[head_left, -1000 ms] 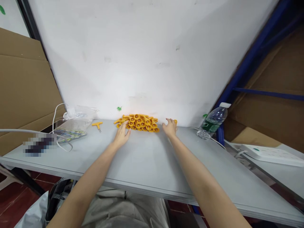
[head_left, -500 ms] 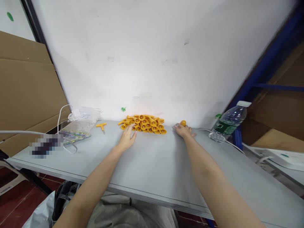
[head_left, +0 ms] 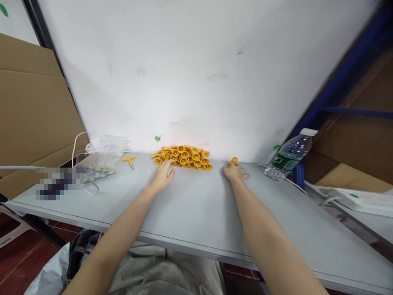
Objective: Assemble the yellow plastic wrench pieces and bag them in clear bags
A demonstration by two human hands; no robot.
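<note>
Against the wall lies a stacked pile of orange-yellow plastic pieces (head_left: 190,159), with flared, cup-like ends facing me and thin stems behind. My left hand (head_left: 162,176) is at the pile's left front, thumb apart and fingers stretched against the nearest pieces; it holds nothing that I can see. Farther right, my right hand (head_left: 235,170) rests low on the table with its thumb and fingers around a single orange-yellow piece (head_left: 234,160). Only the rounded top of that piece shows; the fingers hide the rest.
A corkscrew with a yellow T-handle (head_left: 129,159) lies left of the pile. Beyond it are a clear plastic bag (head_left: 113,147) and white cables. A water bottle (head_left: 290,155) leans at the right, near a blue frame (head_left: 344,65) and a white power strip (head_left: 362,200).
The view has shifted slightly. My right hand sits a little closer around the single piece, covering more of it. My left hand stays by the pile's left front.
</note>
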